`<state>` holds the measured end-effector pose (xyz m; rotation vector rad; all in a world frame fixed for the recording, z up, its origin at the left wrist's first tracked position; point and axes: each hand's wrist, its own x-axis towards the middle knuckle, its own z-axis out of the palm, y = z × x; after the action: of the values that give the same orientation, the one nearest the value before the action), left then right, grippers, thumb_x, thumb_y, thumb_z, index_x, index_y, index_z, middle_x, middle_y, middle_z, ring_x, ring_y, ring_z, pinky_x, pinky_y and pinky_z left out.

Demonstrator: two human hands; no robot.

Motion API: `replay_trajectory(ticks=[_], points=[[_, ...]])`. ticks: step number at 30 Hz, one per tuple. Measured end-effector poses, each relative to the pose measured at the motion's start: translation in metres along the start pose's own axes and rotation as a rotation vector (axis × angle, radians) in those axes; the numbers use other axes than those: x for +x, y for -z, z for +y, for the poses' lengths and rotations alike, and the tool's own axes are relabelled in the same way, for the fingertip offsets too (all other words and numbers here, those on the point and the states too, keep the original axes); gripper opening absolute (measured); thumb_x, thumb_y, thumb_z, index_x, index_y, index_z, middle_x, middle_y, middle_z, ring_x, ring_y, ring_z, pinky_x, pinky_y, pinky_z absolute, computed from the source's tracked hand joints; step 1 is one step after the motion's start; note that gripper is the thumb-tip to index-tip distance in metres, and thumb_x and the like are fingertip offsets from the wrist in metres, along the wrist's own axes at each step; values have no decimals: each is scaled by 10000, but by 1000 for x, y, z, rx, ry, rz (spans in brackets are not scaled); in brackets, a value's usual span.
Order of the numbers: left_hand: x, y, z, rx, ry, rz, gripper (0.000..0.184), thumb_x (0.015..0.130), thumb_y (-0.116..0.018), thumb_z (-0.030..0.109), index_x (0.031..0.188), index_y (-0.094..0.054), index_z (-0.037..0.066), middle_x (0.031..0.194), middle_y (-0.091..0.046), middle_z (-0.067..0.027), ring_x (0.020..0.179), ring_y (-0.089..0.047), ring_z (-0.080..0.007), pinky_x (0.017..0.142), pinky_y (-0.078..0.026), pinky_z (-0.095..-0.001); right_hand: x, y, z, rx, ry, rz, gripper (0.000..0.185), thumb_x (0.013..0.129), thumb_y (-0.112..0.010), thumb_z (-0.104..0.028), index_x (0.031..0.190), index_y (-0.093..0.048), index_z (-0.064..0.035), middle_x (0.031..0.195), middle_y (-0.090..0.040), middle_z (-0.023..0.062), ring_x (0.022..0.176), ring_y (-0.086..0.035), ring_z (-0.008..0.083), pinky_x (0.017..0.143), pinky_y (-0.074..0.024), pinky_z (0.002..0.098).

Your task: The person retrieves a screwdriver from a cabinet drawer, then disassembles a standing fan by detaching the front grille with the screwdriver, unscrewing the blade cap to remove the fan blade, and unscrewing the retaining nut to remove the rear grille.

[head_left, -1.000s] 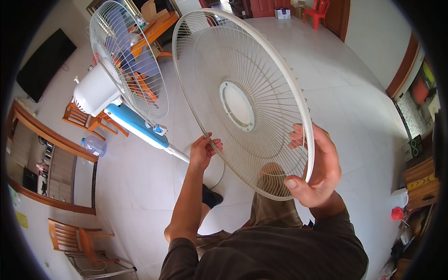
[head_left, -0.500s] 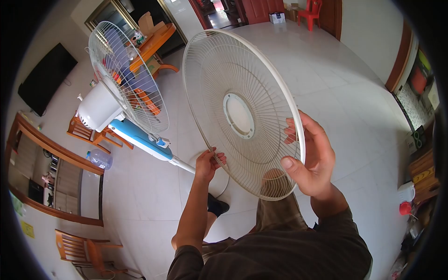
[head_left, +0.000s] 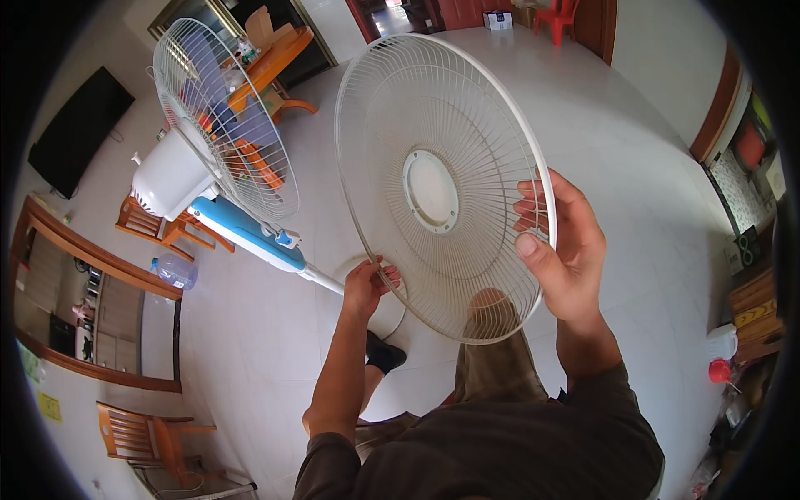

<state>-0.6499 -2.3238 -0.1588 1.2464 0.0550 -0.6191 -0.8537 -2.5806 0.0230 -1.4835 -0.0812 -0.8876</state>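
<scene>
The person held a round wire grille [head_left: 447, 190] in the air with 2 hands, in front of the body and above the pale floor [head_left: 617, 250]. The grille was tilted, and in its middle there was a whitish disc [head_left: 430, 191]. Through its lower wires, 1 knee [head_left: 492, 308] could be seen.

The left hand [head_left: 369, 286] was at the lower left part of the rim. Its fingers were bent and nearly closed, and they had hold of the thin edge. The right hand [head_left: 571, 250] was at the right part of the rim, half open like a wide hook: the thumb lay on the near side, the other fingers were on the far side, and the rim was between them. How strongly it pressed, I cannot tell.

To the left of the grille, and apart from it, stood a fan [head_left: 171, 173] with a white motor housing and a blue-and-white neck. Its rear cage [head_left: 227, 117] surrounded bluish blades. The round base [head_left: 390, 312] was on the floor, near a dark shoe [head_left: 385, 354].

Behind the fan was a wooden table [head_left: 283, 58], with small items near its left edge. A clear bottle [head_left: 175, 271] and a wooden chair [head_left: 158, 221] were near the left edge of the floor.
</scene>
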Motion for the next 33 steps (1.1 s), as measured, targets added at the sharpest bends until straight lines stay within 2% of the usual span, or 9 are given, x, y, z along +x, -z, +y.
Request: replay_trajectory(ticks=[8, 14, 17, 20, 23, 24, 28, 30, 33], points=[[-2, 4, 2, -102, -60, -3, 256, 932, -437, 103, 1144, -472, -36, 895, -628, -190, 774, -639, -283, 692, -553, -387, 9, 10, 15, 60, -56, 91, 571, 796, -707, -157, 1269, -460, 48, 1094, -562, 108, 967, -540, 175, 846, -452, 320], [3, 3, 10, -227, -105, -42, 293, 933, -486, 181, 1161, -477, -2, 990, -614, -175, 885, -618, -280, 743, -539, -363, 29, 30, 46, 173, -167, 299, 459, 844, -600, -149, 1242, -483, 47, 1055, -593, 159, 875, -604, 223, 753, -510, 341], [-1, -5, 16, -72, -83, 39, 330, 929, -499, 248, 1153, -493, 6, 1075, -560, -193, 952, -586, -321, 804, -514, -417, 43, 49, 77, 234, -253, 369, 482, 843, -607, -201, 1229, -485, 59, 1043, -600, 183, 845, -608, 232, 727, -520, 346], [-19, -10, 29, 131, -80, 157, 543, 884, -587, 229, 1316, -404, -45, 1219, -495, -196, 1010, -573, -275, 790, -535, -361, 51, 81, 131, 249, -405, 504, 443, 830, -637, -266, 1101, -514, 62, 980, -595, 186, 811, -606, 262, 666, -540, 372], [-35, 5, 48, 315, -257, 196, 578, 845, -638, 161, 1316, -384, -59, 1146, -513, -167, 1013, -578, -290, 810, -529, -394, 32, 124, 207, 243, -592, 637, 352, 829, -588, -224, 1036, -515, 50, 929, -574, 175, 770, -596, 278, 656, -546, 385], [-39, 16, 54, 390, -364, 238, 560, 831, -646, 127, 1305, -408, -55, 1171, -512, -168, 981, -592, -257, 791, -534, -353, 19, 138, 237, 261, -645, 693, 299, 820, -569, -182, 1007, -516, 45, 915, -554, 172, 752, -591, 290, 636, -545, 395], [-68, 44, 98, 713, -730, 604, 528, 826, -631, 91, 1285, -425, -68, 1221, -508, -178, 992, -587, -229, 817, -499, -314, -53, 180, 330, 161, -788, 887, 295, 794, -545, -76, 1063, -476, 26, 872, -507, 140, 702, -547, 273, 559, -488, 373], [-72, 60, 121, 690, -800, 793, 535, 823, -632, 96, 1285, -420, -73, 1232, -500, -187, 1036, -570, -235, 853, -477, -319, -93, 205, 372, 156, -812, 966, 346, 781, -543, -37, 1112, -446, -21, 827, -501, 110, 691, -508, 233, 512, -413, 349], [-60, 85, 153, 724, -894, 946, 613, 776, -675, 124, 1280, -398, -86, 1214, -497, -200, 1012, -560, -264, 830, -482, -353, -144, 235, 409, 125, -831, 1165, 332, 759, -525, 4, 1082, -461, -42, 780, -484, 85, 637, -479, 218, 478, -387, 401]])
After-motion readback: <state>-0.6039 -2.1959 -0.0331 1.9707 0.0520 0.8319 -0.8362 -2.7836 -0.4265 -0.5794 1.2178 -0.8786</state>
